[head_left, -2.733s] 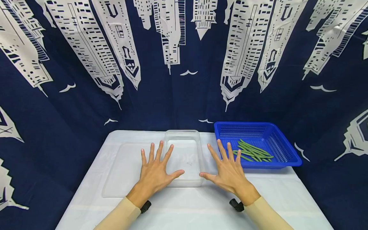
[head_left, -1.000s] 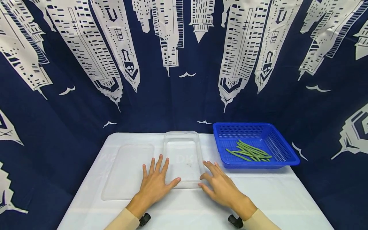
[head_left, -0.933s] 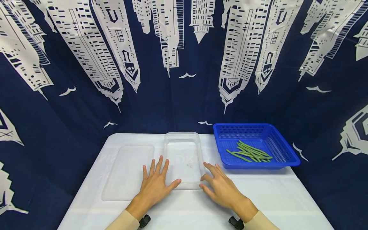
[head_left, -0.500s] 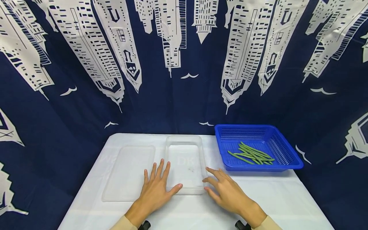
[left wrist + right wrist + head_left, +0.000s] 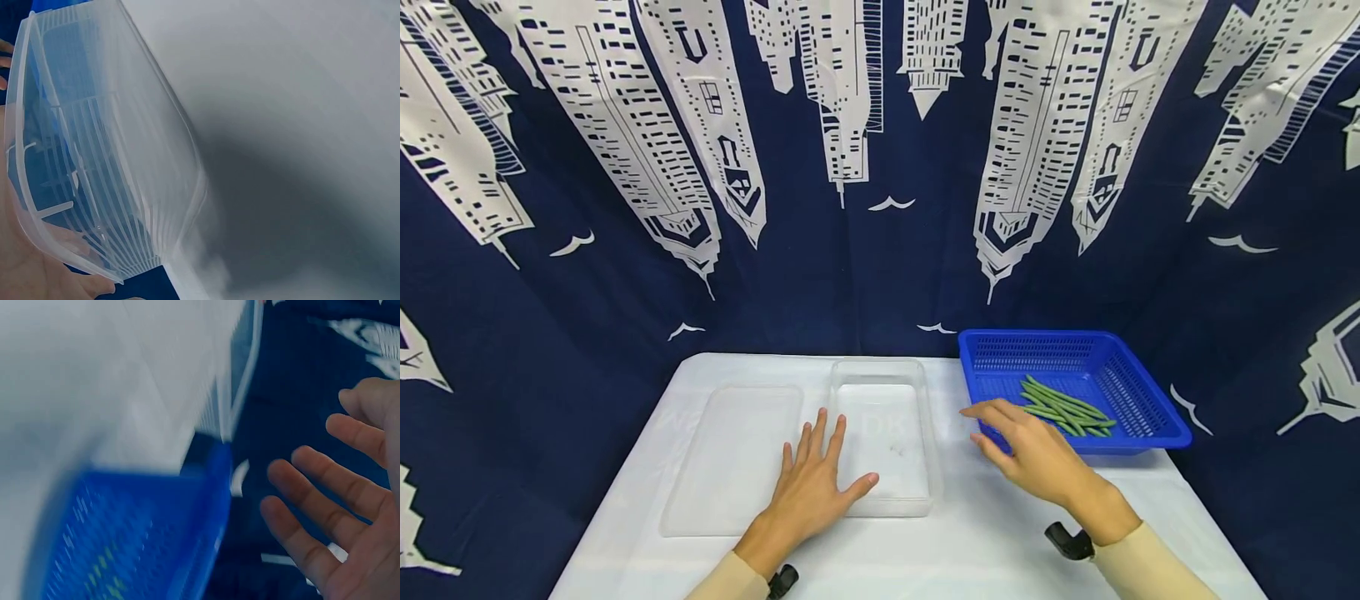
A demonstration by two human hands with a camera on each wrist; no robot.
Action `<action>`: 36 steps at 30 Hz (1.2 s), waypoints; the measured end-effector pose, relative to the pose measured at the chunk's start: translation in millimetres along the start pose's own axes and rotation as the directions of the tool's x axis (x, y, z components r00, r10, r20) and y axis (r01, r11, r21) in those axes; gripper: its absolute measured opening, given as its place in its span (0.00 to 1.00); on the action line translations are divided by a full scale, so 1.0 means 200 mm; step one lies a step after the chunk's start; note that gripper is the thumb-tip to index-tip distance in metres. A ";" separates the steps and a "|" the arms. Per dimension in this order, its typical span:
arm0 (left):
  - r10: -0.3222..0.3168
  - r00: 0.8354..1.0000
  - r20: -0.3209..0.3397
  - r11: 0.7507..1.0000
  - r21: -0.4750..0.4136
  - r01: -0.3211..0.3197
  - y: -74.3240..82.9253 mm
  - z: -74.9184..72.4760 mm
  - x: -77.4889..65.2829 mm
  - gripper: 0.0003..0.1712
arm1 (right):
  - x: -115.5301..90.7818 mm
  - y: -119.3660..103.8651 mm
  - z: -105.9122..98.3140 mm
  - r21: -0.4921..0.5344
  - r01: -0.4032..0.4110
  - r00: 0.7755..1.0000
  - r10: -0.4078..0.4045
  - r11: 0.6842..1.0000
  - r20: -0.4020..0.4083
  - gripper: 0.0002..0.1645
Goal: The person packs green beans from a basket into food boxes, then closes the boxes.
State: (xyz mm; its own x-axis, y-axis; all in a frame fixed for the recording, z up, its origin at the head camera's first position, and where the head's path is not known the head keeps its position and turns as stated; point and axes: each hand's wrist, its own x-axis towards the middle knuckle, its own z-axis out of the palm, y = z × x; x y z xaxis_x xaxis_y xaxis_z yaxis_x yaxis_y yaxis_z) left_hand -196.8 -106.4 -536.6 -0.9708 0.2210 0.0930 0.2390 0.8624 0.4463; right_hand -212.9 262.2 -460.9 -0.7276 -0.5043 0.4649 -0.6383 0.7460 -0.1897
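My left hand [image 5: 812, 492] is spread at the near left corner of a clear plastic container [image 5: 883, 507], its fingers straight and overlapping the container's left edge in the head view. The left wrist view shows the ribbed wall of the container [image 5: 106, 144] close beside that hand. My right hand [image 5: 1037, 450] is over the near left side of a blue plastic basket [image 5: 1075, 446], fingers loosely bent and holding nothing. Several green beans [image 5: 1067, 407] lie in the basket, partly behind the right fingers. In the right wrist view the blue basket [image 5: 212, 487] is blurred.
A flat translucent lid [image 5: 730, 467] lies on the white-covered table [image 5: 910, 567] left of the container. A navy cloth [image 5: 850, 275] printed with white buildings hangs behind the table. Each wrist carries a small black camera.
My right hand has left the container's right side and moved right and away from me to the basket. The left hand stays spread by the container, nearly still.
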 end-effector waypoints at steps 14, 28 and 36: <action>-0.009 1.000 0.007 0.999 -0.051 0.009 -0.02 0.01 -0.02 0.65 | 0.16 0.55 -0.21 0.025 -0.259 0.913 0.237 0.965 0.332 0.28; 0.012 1.000 0.006 0.998 -0.056 -0.012 -0.03 0.02 0.01 0.63 | 0.19 0.92 -0.17 -0.034 -0.341 0.797 0.308 0.939 0.519 0.34; 0.016 1.000 -0.005 0.999 -0.036 -0.016 -0.05 0.02 0.01 0.64 | 0.17 1.10 -0.07 0.040 -0.326 0.776 0.243 0.944 0.582 0.37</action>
State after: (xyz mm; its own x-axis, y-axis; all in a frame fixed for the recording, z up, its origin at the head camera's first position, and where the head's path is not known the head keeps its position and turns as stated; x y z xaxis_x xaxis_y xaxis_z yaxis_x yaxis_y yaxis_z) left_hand -201.8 -113.1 -545.4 -0.9670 0.2324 0.1044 0.2538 0.8420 0.4761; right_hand -374.3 415.0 -475.7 -0.8660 -0.4629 -0.1891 -0.3755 0.8518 -0.3653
